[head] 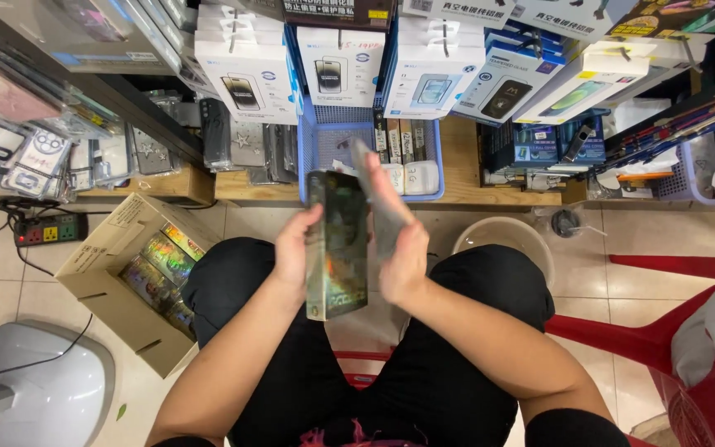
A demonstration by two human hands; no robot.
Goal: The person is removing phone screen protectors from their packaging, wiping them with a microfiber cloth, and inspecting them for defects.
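The left hand (294,252) is gripping a flat, rectangular retail box (337,244) by its left long edge; the fingers are closing around that edge, with the thumb pressing against the front face. The box is standing nearly upright above the lap, its glossy dark front showing green and gold holographic reflections. The right hand (403,248) is holding a thin, translucent grey sleeve (378,199) just beside the box's right edge; the fingers are lying flat along the sleeve, which is blurring, so the exact grip cannot be determined. Beyond the fingertips, a blue basket (316,157) is sitting on a wooden shelf (465,165). Left of the left fingers, a cardboard carton (97,273) is holding similar holographic boxes.
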